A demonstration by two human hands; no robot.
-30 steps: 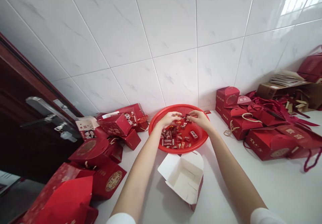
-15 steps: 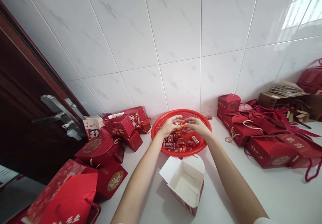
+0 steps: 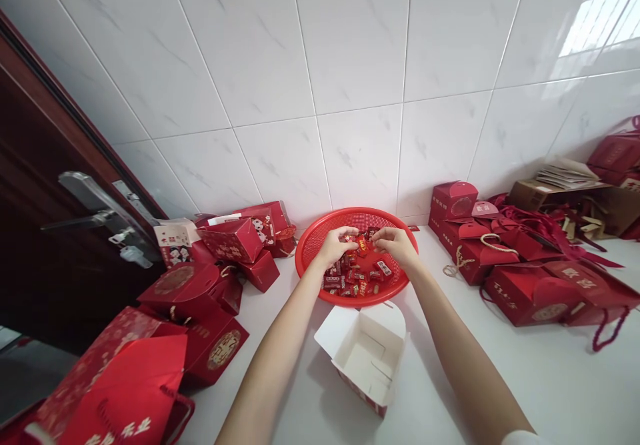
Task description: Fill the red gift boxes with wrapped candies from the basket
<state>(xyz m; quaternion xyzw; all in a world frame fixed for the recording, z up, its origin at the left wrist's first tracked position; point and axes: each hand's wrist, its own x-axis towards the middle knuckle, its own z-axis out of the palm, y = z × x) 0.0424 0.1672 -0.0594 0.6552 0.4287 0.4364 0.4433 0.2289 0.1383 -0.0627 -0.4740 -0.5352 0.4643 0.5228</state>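
Note:
Over the left part of a red plastic basket (image 3: 307, 261), my left hand (image 3: 336, 247) is curved with thumb and forefinger apart, close above the wrapped candies (image 3: 345, 281). My right hand (image 3: 396, 245) is over the basket's right side, its fingertips closed at a dark wrapped candy (image 3: 371, 233). A yellow-and-red wrapper shows between the hands. In front of the basket stands a small gift box (image 3: 367, 351), open at the top, with a white inside and raised flaps. No candy is visible inside it.
Red gift boxes (image 3: 220, 338) are heaped on the left, beside a dark door with a handle (image 3: 95, 215). More red boxes (image 3: 535, 298) with cord handles lie on the right. Farther right, a cardboard box (image 3: 545, 195) carries stacked papers. A tiled wall (image 3: 360, 158) rises behind.
My hands have moved slightly apart and lower over the candies. The right fingers have drawn in toward a candy. The whole view has shifted a little.

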